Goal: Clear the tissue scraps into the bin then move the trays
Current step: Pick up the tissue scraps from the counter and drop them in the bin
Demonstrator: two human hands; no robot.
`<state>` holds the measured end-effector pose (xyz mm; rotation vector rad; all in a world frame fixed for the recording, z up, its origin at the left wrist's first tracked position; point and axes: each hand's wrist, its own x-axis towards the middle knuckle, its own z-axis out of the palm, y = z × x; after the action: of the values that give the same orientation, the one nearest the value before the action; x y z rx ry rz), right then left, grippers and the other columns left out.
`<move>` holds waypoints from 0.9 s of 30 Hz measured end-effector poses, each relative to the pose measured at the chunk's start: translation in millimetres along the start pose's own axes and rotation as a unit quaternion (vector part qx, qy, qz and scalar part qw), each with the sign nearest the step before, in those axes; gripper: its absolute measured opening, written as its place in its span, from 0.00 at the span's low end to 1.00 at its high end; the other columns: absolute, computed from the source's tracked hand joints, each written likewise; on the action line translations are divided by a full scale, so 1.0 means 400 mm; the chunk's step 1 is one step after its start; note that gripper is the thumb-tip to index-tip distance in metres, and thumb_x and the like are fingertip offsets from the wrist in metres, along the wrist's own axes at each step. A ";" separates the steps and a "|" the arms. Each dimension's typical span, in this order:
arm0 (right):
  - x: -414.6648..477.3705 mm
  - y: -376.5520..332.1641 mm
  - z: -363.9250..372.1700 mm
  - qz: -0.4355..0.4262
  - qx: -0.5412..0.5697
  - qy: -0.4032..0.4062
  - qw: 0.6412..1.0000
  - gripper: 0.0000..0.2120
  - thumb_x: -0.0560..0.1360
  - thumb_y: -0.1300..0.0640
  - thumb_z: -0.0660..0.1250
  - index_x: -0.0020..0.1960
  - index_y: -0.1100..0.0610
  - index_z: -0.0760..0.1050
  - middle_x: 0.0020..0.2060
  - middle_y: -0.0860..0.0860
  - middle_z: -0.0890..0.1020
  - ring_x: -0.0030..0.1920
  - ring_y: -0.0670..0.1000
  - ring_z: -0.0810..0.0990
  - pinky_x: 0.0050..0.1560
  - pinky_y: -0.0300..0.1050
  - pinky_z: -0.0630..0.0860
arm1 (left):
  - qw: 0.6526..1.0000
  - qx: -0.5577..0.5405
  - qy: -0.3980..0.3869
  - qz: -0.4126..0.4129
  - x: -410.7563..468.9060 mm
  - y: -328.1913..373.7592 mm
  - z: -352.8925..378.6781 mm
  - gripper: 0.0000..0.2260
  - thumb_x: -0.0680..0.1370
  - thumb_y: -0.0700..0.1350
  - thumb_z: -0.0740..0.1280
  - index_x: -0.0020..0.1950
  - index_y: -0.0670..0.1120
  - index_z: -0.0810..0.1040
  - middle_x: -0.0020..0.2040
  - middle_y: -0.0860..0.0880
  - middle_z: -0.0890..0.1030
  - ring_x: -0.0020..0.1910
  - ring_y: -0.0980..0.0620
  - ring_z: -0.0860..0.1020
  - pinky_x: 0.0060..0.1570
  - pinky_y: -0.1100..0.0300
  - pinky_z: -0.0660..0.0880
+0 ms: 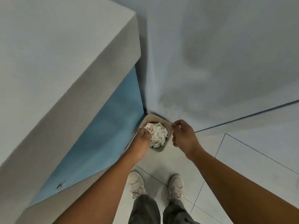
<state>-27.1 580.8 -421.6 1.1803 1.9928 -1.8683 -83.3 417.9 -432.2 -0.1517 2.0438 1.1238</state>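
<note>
A small beige bin [156, 117] stands on the floor in the corner between a counter and the wall. It is filled to the top with white tissue scraps [159, 135]. My left hand [142, 138] is over the bin's left side, its fingers curled down into the scraps. Just right of the bin's rim hovers my right hand [182, 135], fingers loosely curled with nothing visible in them. No trays are in view.
A tall grey counter [64, 62] with a blue side panel [105, 131] rises on the left, close against the bin. A grey wall [218, 54] stands behind. My two white shoes [135, 183] are on the light tiled floor [242, 151] below the bin.
</note>
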 end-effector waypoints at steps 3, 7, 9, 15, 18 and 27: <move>0.076 0.101 0.011 0.060 0.039 -0.005 0.997 0.13 0.76 0.55 0.57 0.34 0.51 0.72 0.27 0.47 0.72 0.28 0.49 0.68 0.30 0.42 0.63 | 0.999 0.032 -0.004 -0.041 0.116 -0.099 0.046 0.13 0.81 0.42 0.56 0.65 0.47 0.67 0.52 0.49 0.73 0.47 0.53 0.75 0.47 0.56 0.75; 0.160 0.236 0.027 0.094 0.031 0.011 0.995 0.13 0.76 0.57 0.55 0.36 0.52 0.74 0.26 0.44 0.72 0.29 0.47 0.68 0.31 0.41 0.62 | 0.995 0.089 -0.003 -0.034 0.250 -0.201 0.096 0.18 0.79 0.34 0.56 0.65 0.49 0.72 0.58 0.50 0.73 0.47 0.56 0.73 0.36 0.65 0.69; 0.195 0.299 0.035 0.083 -0.007 0.008 0.996 0.13 0.75 0.57 0.55 0.39 0.50 0.77 0.29 0.43 0.74 0.32 0.47 0.70 0.34 0.40 0.65 | 0.994 0.109 -0.014 -0.022 0.311 -0.247 0.123 0.19 0.77 0.34 0.59 0.64 0.50 0.75 0.60 0.50 0.75 0.53 0.52 0.75 0.37 0.64 0.70; 0.242 0.437 0.026 0.059 -0.091 0.001 0.994 0.13 0.80 0.64 0.57 0.54 0.51 0.78 0.32 0.48 0.75 0.23 0.41 0.70 0.23 0.33 0.65 | 0.987 0.157 -0.024 -0.003 0.453 -0.347 0.215 0.16 0.77 0.37 0.67 0.62 0.49 0.78 0.62 0.48 0.78 0.57 0.48 0.77 0.52 0.57 0.78; 0.258 0.482 0.023 0.068 -0.084 0.033 0.994 0.14 0.80 0.63 0.59 0.59 0.53 0.79 0.37 0.51 0.80 0.23 0.37 0.74 0.24 0.31 0.68 | 0.988 0.151 -0.029 -0.017 0.485 -0.362 0.259 0.18 0.77 0.38 0.67 0.65 0.51 0.76 0.63 0.49 0.77 0.59 0.47 0.76 0.58 0.53 0.77; 0.308 0.493 0.066 0.061 -0.076 0.030 0.995 0.13 0.77 0.63 0.63 0.54 0.49 0.81 0.39 0.54 0.84 0.37 0.52 0.83 0.44 0.54 0.81 | 0.993 0.110 0.026 -0.017 0.483 -0.371 0.215 0.25 0.74 0.34 0.62 0.68 0.54 0.73 0.68 0.54 0.69 0.65 0.53 0.70 0.57 0.60 0.75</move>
<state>4.2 590.3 -653.4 1.2966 2.0030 -1.6104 -100.7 442.5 -688.8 -0.1055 2.1863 0.8744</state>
